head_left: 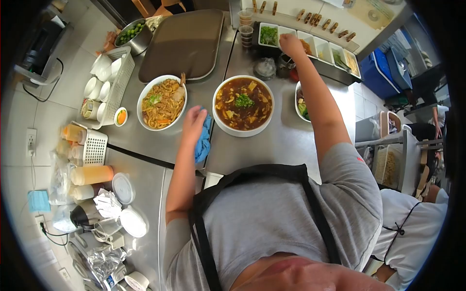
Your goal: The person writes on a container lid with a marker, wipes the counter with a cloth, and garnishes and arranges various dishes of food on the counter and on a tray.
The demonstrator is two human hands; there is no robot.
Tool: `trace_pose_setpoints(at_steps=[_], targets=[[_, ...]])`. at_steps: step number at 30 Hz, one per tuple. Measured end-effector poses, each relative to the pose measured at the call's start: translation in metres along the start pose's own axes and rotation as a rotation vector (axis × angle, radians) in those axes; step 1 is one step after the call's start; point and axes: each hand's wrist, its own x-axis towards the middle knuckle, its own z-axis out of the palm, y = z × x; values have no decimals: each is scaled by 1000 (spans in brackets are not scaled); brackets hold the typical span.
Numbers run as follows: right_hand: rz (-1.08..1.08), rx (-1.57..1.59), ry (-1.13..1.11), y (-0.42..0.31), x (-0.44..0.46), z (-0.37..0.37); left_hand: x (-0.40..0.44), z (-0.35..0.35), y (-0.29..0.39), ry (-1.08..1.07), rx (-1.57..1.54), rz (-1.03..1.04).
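My right hand (291, 45) is stretched out over the row of white garnish tubs (305, 36), fingers closed; whatever they hold is hidden. Left of it lies chopped green onion (268, 35) in its own tub. My left hand (193, 124) is beside a crumpled blue cloth (203, 140), touching its edge, with fingers loosely bent and apart. Between my arms stands a white bowl of brown soup (243, 105), chopped greens (244, 100) heaped at its middle. Further left is a bowl of noodles (162, 104). A third bowl (302, 103) is partly covered by my right forearm.
A brown tray (182, 44) lies at the back left, near a pot of limes (133, 36) and a white basket of cups (115, 87). Sauce bottles (91, 174) and lids line the left side. Another person in a white apron (410, 228) is at the right.
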Motion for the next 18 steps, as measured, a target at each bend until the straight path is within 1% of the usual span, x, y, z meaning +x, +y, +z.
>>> trace_pose_setpoints(at_steps=[2, 3, 5, 7, 9, 12, 15, 18], targets=[[81, 68, -181, -26, -19, -25, 10, 8, 9, -126, -125, -178], [123, 101, -271, -39, -37, -38, 16, 9, 5, -192, -157, -235], [87, 416, -351, -30, -83, -34, 30, 11, -1, -329, -223, -334], [213, 275, -452, -17, -119, -22, 36, 12, -2, -430, -282, -400], [655, 494, -591, -42, -149, -36, 40, 12, -4, -542, -360, -443], [932, 904, -766, -43, -163, -29, 39, 14, -4, -531, -400, -449], [901, 955, -744, -49, -168, -26, 39, 14, -8, -559, -443, -419], [943, 873, -711, -54, -164, -26, 39, 16, -12, -491, -404, -396]])
